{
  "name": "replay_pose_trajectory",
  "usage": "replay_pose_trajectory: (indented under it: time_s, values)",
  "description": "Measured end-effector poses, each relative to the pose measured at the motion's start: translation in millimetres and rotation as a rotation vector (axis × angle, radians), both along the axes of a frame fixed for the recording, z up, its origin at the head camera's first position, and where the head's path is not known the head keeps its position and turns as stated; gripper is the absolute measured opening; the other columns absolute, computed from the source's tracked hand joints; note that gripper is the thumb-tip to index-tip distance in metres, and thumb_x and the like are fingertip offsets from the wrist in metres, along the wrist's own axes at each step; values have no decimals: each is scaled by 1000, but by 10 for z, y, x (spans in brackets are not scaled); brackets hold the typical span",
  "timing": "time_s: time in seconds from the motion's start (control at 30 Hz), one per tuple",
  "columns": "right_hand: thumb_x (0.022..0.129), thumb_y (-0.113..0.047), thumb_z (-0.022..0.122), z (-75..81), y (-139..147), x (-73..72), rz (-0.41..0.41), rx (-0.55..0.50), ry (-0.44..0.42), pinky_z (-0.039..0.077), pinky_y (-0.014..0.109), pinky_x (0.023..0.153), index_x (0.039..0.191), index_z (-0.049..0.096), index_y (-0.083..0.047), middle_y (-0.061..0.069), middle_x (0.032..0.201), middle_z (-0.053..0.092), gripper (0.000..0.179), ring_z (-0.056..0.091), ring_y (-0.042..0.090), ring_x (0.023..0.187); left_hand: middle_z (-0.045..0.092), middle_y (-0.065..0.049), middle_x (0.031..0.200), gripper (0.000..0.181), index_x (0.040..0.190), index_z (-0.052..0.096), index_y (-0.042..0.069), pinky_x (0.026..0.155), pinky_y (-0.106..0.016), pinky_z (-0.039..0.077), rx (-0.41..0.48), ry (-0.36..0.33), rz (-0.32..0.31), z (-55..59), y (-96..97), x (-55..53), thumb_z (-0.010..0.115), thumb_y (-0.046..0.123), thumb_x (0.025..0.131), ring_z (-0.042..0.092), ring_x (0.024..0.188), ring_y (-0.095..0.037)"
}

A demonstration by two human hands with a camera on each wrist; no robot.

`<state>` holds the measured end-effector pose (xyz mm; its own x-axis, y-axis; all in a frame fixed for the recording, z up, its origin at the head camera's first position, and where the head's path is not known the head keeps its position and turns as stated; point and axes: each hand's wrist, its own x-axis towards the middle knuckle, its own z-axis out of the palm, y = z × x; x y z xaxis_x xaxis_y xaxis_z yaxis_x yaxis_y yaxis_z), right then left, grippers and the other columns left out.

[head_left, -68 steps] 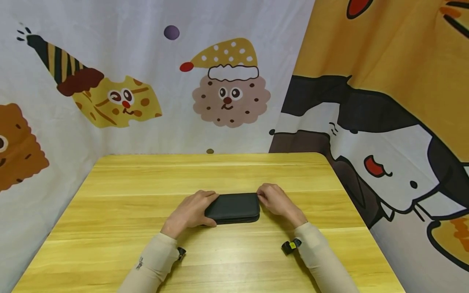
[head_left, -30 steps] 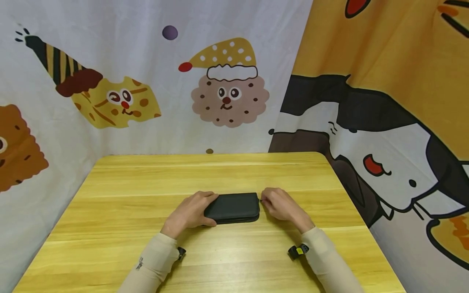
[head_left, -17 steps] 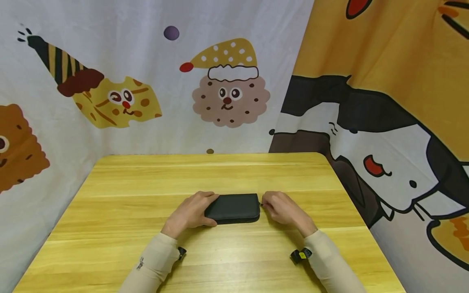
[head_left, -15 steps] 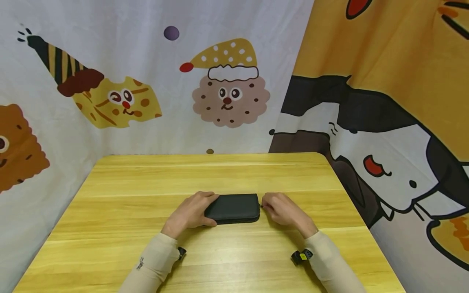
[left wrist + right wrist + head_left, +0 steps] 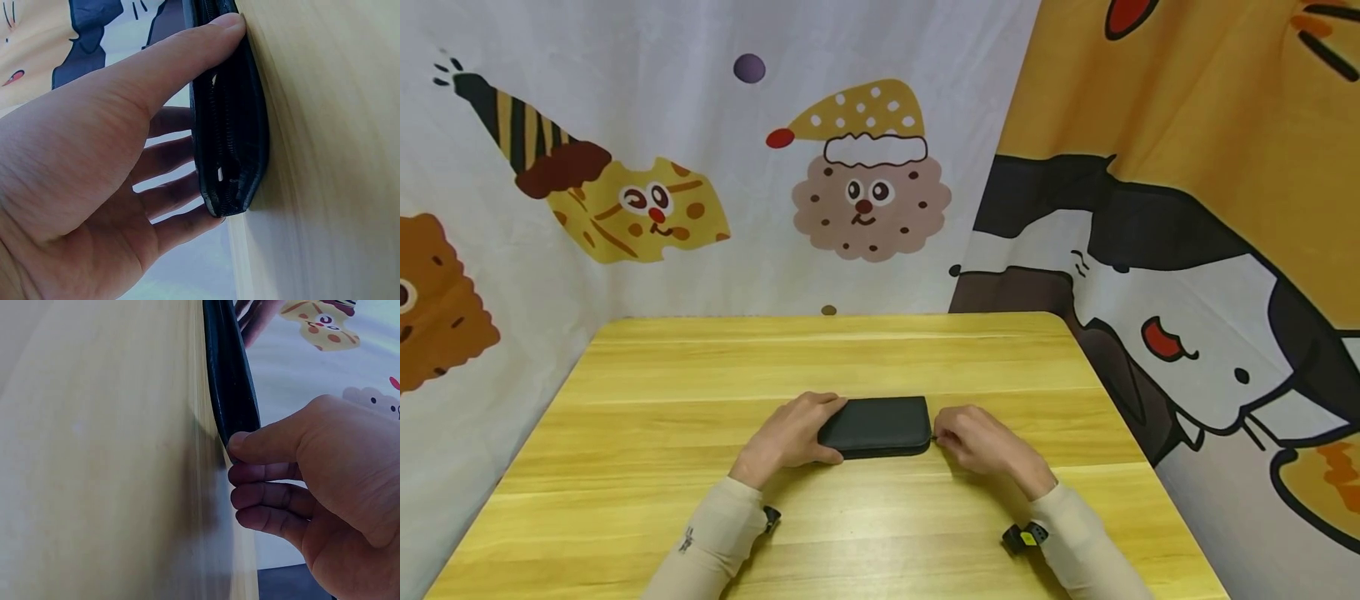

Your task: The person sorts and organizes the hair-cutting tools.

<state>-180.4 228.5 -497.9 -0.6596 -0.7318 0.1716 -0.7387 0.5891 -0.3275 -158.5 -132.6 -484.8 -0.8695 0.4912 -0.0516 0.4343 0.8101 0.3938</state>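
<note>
A black zip-around wallet (image 5: 876, 427) lies flat on the wooden table, its long side toward me. My left hand (image 5: 792, 433) grips its left end, thumb on the near edge and fingers over the far side. In the left wrist view, zipper teeth run along the wallet's gaping edge (image 5: 232, 125), beneath the thumb. At the right end, near the front corner, my right hand (image 5: 981, 442) pinches the small zipper pull. Thumb and forefinger mostly hide the pull in the right wrist view, where the wallet's side (image 5: 228, 372) still shows a gap.
The light wooden table (image 5: 700, 358) extends round the wallet on all sides. Behind it hangs a white curtain (image 5: 685, 50) with cartoon prints, and a yellow printed curtain (image 5: 1112, 100) hangs at the right. Both wrists wear dark straps with small cameras.
My right hand has slid the pull from the wallet's far right corner along the right end toward me. The left hand and the wallet have stayed in place.
</note>
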Motion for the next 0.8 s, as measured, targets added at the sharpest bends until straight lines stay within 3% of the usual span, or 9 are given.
replay_pose_trajectory:
  time_s: [0.4, 0.6, 0.8]
  values:
    - [99, 0, 79, 9, -59, 104, 27, 37, 10, 46, 17, 67, 86, 72, -16, -9, 81, 66, 22, 48, -1, 73, 60, -20, 167, 94, 165, 56, 5, 121, -62, 56, -3, 8, 2, -1, 2, 5, 98, 41, 90, 61, 151, -44]
    - [97, -2, 80, 31, -156, 184, 41, 61, 80, 39, 16, 64, 80, 69, -20, -11, 76, 61, 26, 42, -1, 69, 61, -20, 166, 93, 165, 57, 5, 119, -61, 57, -3, 14, 0, 4, 1, 8, 99, 40, 89, 62, 149, -44]
    - [92, -2, 82, 40, -291, 295, 48, 78, 205, 37, 15, 59, 77, 66, -21, -11, 73, 60, 29, 41, -1, 65, 61, -20, 165, 93, 164, 57, 4, 119, -62, 57, -12, 15, 0, 9, 7, 14, 99, 39, 89, 62, 149, -44]
